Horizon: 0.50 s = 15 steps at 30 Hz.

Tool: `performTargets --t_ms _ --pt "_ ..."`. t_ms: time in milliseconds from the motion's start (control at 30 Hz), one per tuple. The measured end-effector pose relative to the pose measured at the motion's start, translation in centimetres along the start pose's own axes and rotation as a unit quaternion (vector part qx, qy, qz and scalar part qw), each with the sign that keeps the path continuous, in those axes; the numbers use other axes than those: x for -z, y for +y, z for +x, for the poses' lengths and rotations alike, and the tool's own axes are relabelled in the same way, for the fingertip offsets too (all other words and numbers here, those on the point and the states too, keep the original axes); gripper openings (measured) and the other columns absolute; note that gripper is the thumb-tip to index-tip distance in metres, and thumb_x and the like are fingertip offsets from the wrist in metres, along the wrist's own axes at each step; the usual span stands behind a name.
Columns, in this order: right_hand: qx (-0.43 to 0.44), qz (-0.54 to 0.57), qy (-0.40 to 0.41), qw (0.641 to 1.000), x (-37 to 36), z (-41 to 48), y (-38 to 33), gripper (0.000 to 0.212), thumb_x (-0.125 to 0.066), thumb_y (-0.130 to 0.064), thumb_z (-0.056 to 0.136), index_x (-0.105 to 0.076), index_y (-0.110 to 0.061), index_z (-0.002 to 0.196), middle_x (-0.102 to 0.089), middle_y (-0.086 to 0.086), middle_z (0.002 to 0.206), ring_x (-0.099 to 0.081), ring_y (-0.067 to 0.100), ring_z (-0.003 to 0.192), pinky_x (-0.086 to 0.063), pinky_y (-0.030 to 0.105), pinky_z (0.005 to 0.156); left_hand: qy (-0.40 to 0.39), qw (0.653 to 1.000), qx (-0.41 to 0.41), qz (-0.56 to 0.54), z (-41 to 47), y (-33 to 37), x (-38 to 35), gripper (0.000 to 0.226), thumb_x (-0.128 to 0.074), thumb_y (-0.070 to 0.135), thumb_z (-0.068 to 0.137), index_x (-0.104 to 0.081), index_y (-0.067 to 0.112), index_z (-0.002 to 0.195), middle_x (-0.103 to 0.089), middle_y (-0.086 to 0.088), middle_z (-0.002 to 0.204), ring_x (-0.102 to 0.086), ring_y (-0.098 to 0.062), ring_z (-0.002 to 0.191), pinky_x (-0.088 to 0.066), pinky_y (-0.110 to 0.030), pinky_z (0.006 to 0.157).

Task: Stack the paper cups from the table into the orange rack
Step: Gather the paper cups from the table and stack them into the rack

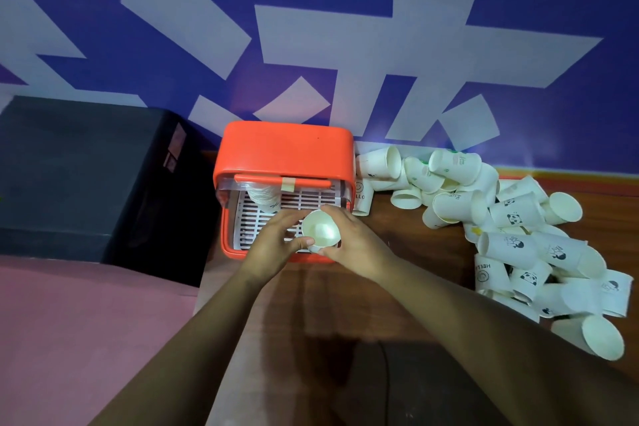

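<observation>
While over the slatted rack (276, 214), a round paper cup (321, 230) between hands (276, 242) (358, 245)

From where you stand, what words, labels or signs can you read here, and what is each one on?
"LLO" under a smiley face: on the cup beside the orange rack; its first letters are hidden.
"HEL" by a smiley face: on the front cup of the pile; the rest is out of sight.
Small print on the other cups: too blurred to read.
Label on the black box: unreadable.
</observation>
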State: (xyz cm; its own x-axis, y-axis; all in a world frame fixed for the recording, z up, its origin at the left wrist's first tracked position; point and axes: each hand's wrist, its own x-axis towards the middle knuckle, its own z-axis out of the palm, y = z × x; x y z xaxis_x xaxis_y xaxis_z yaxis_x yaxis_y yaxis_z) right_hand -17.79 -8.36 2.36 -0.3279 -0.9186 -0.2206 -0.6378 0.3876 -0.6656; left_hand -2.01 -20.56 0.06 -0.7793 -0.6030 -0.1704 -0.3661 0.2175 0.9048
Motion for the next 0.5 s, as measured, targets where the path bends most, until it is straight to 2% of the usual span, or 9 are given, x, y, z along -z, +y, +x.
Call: performTargets --t_ms 67,167,267,367,500 --pt "-0.022 0.018 -0.014 0.999 -0.2 0.2 0.4 0.082 -0.080 -0.024 0.078 -0.035 -0.025 0.146 -0.043 -0.004 0.148 -0.042 0.015 0.132 -0.033 0.021 0.099 0.007 1.000 0.000 0.017 0.1 -0.5 -0.4 0.049 -0.075 0.014 0.087 -0.061 0.030 0.131 -0.053 0.010 0.111 -0.055 -0.001 0.110 -0.049 -0.025 0.094" --pt "-0.052 0.025 -0.015 0.998 -0.5 0.2 0.9 0.087 -0.083 -0.025 0.074 -0.034 -0.031 0.146 -0.045 -0.005 0.147 -0.045 0.018 0.130 -0.039 0.032 0.102 0.005 0.998 0.016 0.063 0.3 -1.0 -0.9 0.048 -0.071 0.019 0.091 -0.059 0.029 0.137 -0.055 0.003 0.109 -0.058 -0.013 0.108 -0.049 -0.032 0.096" --pt "-0.062 0.033 -0.025 0.997 0.0 0.0 0.9 0.088 -0.082 -0.025 0.075 -0.032 -0.032 0.147 -0.043 -0.005 0.148 -0.043 0.017 0.131 -0.037 0.030 0.102 0.020 0.995 0.032 0.093 0.2 -0.7 -1.1 0.048 -0.069 0.026 0.093 -0.056 0.029 0.140 -0.055 0.002 0.113 -0.059 -0.015 0.108 -0.047 -0.032 0.095" --pt "-0.064 0.020 -0.016 0.998 1.7 -1.5 1.4 0.079 -0.076 -0.031 0.080 -0.034 -0.025 0.146 -0.041 -0.002 0.146 -0.044 0.017 0.132 -0.040 0.034 0.106 0.063 0.993 0.042 0.092 -0.8 0.2 -1.4 0.045 -0.066 0.034 0.094 -0.056 0.022 0.137 -0.053 0.002 0.119 -0.058 -0.012 0.106 -0.048 -0.028 0.090" --pt "-0.086 -0.014 0.024 0.996 5.3 -6.4 4.0 0.060 -0.067 -0.037 0.087 -0.043 -0.020 0.140 -0.045 -0.002 0.138 -0.051 0.015 0.123 -0.046 0.038 0.101 0.099 0.993 0.003 0.064 -3.3 2.0 -3.1 0.023 -0.064 0.021 0.095 -0.060 0.020 0.118 -0.053 0.002 0.111 -0.058 -0.006 0.094 -0.046 -0.015 0.076"
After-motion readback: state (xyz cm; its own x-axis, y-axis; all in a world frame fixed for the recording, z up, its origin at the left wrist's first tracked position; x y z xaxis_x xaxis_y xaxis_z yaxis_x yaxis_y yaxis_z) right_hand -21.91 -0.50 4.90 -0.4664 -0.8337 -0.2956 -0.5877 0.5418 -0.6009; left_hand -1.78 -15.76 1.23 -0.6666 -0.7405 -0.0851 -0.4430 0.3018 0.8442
